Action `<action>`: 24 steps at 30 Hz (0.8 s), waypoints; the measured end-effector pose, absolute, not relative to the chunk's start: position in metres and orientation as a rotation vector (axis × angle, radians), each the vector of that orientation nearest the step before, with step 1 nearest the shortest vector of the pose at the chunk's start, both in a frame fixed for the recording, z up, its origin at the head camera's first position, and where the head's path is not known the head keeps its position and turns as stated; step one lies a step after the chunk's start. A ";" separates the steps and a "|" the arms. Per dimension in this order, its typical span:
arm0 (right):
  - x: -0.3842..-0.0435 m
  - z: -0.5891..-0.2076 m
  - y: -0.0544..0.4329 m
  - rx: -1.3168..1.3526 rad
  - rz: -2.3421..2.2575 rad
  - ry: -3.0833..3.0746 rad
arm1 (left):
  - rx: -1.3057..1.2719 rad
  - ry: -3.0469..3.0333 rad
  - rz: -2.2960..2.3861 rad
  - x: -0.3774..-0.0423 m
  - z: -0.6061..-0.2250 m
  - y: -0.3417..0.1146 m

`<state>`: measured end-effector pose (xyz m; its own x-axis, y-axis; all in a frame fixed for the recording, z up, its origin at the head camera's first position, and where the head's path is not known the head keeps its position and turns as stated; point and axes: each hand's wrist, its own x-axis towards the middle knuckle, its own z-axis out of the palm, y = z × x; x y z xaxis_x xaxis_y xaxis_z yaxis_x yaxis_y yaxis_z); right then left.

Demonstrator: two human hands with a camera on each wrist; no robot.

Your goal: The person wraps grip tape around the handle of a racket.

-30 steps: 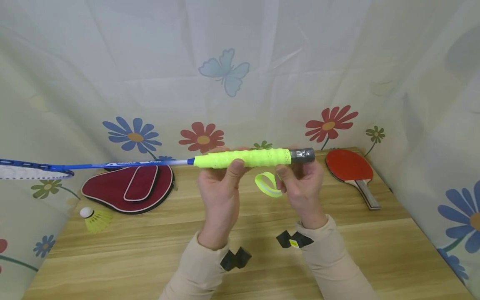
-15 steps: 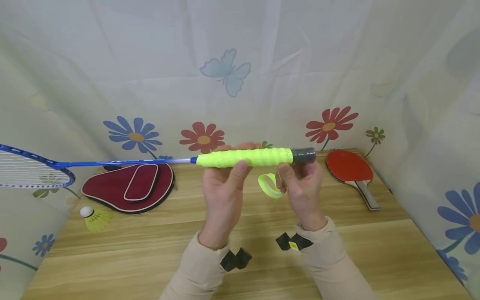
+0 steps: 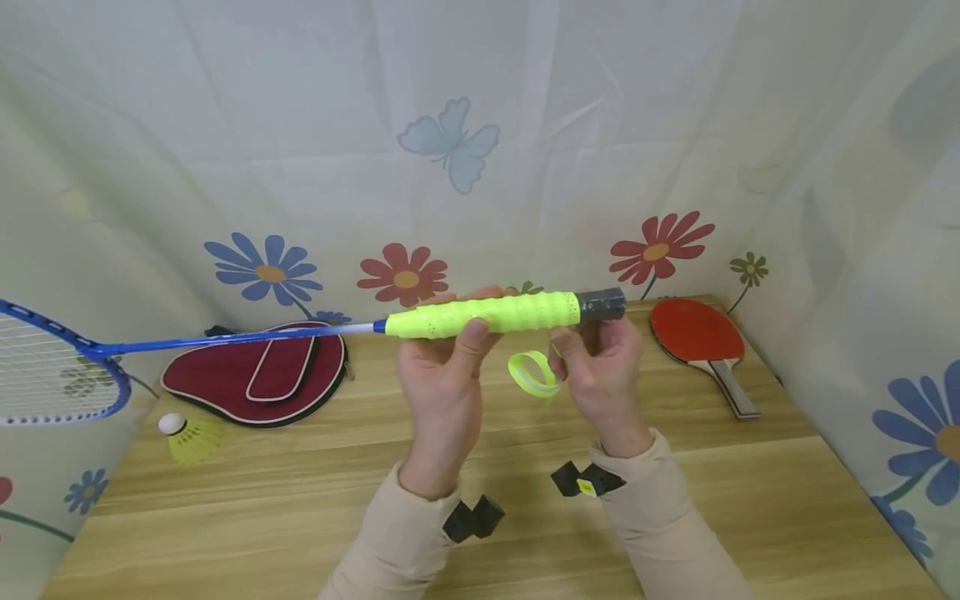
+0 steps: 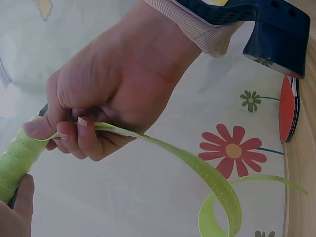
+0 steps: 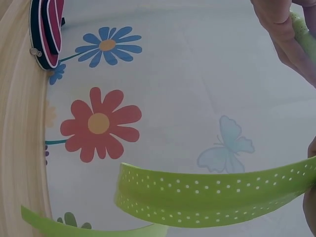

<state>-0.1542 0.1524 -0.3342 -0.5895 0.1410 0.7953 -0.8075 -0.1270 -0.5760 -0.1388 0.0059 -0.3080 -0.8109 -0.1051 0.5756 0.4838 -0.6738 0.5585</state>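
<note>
A blue badminton racket point(image 3: 247, 337) is held level above the table, its strung head cut off at the left edge. Bright yellow-green perforated grip tape point(image 3: 483, 314) winds around most of the handle, and the handle's dark end point(image 3: 602, 304) shows bare at the right. My left hand point(image 3: 442, 383) grips the wrapped part from below, thumb in front. Below the dark end, my right hand point(image 3: 606, 379) pinches the tape where it leaves the handle. The loose tape point(image 4: 197, 165) trails from that hand in a curl in the left wrist view; its perforations point(image 5: 197, 197) show in the right wrist view.
On the wooden table point(image 3: 262, 517) lie a dark red paddle case point(image 3: 217, 375) and a yellow shuttlecock point(image 3: 191, 437) at the left. A red table tennis paddle point(image 3: 697, 329) lies at the right. Flower-printed curtain point(image 3: 480, 208) encloses the back and sides.
The racket has turned about its long axis, so more of its strung head faces me, and its head end has dipped. Both hands keep their hold; the loose tape swings slightly.
</note>
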 end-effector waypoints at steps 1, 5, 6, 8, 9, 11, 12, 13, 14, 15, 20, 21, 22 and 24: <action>-0.154 -0.334 0.152 0.772 1.791 -1.470 | -0.728 -1.039 -2.497 -0.139 -0.308 0.006; -0.155 -0.334 0.152 0.792 1.774 -1.478 | -0.704 -1.031 -2.486 -0.138 -0.307 0.006; -0.156 -0.334 0.152 0.799 1.770 -1.478 | -0.697 -1.031 -2.482 -0.138 -0.307 0.006; -0.157 -0.335 0.152 0.816 1.763 -1.470 | -0.679 -1.038 -2.475 -0.138 -0.307 0.006; -0.158 -0.335 0.152 0.828 1.764 -1.460 | -0.671 -1.039 -2.471 -0.138 -0.307 0.006; -0.159 -0.335 0.151 0.845 1.768 -1.439 | -0.657 -1.044 -2.461 -0.139 -0.307 0.006; -0.159 -0.335 0.151 0.852 1.768 -1.429 | -0.652 -1.047 -2.456 -0.139 -0.308 0.006; -0.159 -0.335 0.151 0.859 1.772 -1.416 | -0.648 -1.050 -2.452 -0.139 -0.307 0.006; -0.159 -0.335 0.150 0.859 1.777 -1.407 | -0.645 -1.054 -2.446 -0.139 -0.307 0.006; -0.159 -0.335 0.149 0.863 1.786 -1.396 | -0.641 -1.059 -2.441 -0.138 -0.306 0.006; -0.158 -0.334 0.148 0.844 1.801 -1.385 | -0.610 -1.092 -2.432 -0.137 -0.305 0.004; -0.158 -0.334 0.148 0.839 1.795 -1.389 | -0.602 -1.095 -2.434 -0.137 -0.305 0.003; -0.158 -0.334 0.148 0.828 1.780 -1.399 | -0.593 -1.099 -2.435 -0.137 -0.305 0.003; -0.157 -0.334 0.148 0.814 1.755 -1.412 | -0.575 -1.101 -2.442 -0.137 -0.305 0.003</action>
